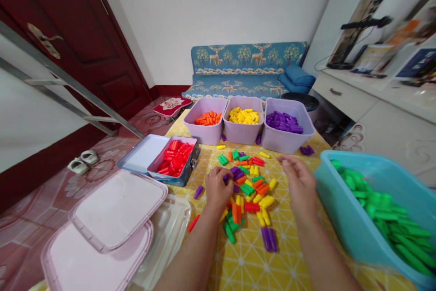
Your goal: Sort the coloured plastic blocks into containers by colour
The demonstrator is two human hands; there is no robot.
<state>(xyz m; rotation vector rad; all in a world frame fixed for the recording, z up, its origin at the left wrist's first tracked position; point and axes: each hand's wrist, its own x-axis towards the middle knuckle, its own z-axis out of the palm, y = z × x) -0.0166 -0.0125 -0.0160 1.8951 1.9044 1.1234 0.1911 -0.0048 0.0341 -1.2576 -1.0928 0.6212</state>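
Note:
My left hand [220, 184] is over the pile in the middle of the table, its fingers curled round a small purple plastic piece [226, 177]. More purple pieces [236, 172] lie against its fingertips. My right hand [299, 181] hovers at the pile's right side, short of the purple pieces' bin, fingers loosely stretched with nothing visible in them. The loose pile mixes short tube-like pieces: orange [236, 213], yellow [266, 201], green [247, 189] and red [252, 207]. One purple pair [269, 239] lies nearest to me.
Three lilac bins stand at the back, holding orange [208, 118], yellow [244, 115] and purple pieces [284, 122]. A hinged tin [191, 170] of red pieces sits left; a turquoise tub [335, 218] of green ones, right. Pale lids [119, 209] overlap at front left.

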